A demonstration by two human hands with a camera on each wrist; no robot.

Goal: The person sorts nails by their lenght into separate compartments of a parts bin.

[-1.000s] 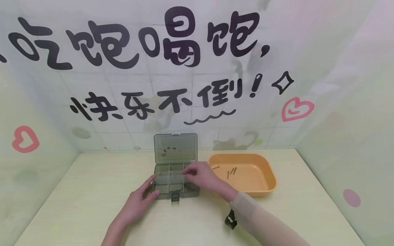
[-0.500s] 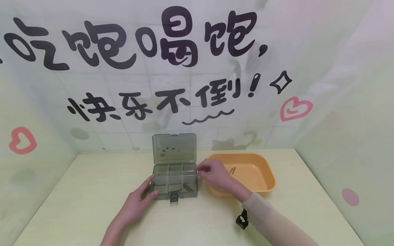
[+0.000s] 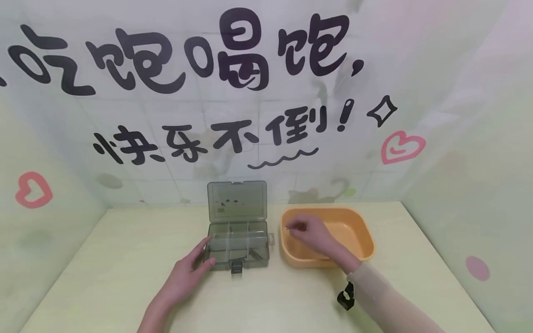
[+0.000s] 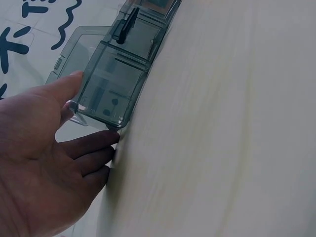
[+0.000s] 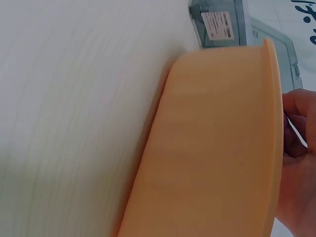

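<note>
In the head view my left hand [image 3: 185, 274] rests against the left end of a translucent grey compartment box [image 3: 218, 255]. Its thumb lies along the front corner; the other fingers look straight in the left wrist view, and the box [image 4: 111, 84] sits between thumb and index finger. Several screws [image 3: 255, 254] lie in the box's front right compartment. My right hand [image 3: 312, 233] is over the left part of an orange tray [image 3: 362, 233], fingers bent, fingertips close together. Whether they pinch a screw is unclear. In the right wrist view the tray wall [image 5: 207, 143] hides the fingertips.
The box's lid [image 3: 237, 202] stands raised against the back wall. A black latch [image 3: 236, 266] hangs at its front. A grey clip [image 3: 271, 239] juts from the box's right side, between box and tray. Pale walls enclose the table [image 3: 266, 300] left, right and behind.
My right hand has moved right, from above the box to above the tray, and now covers the screws that showed there. My left hand has stayed at the box.
</note>
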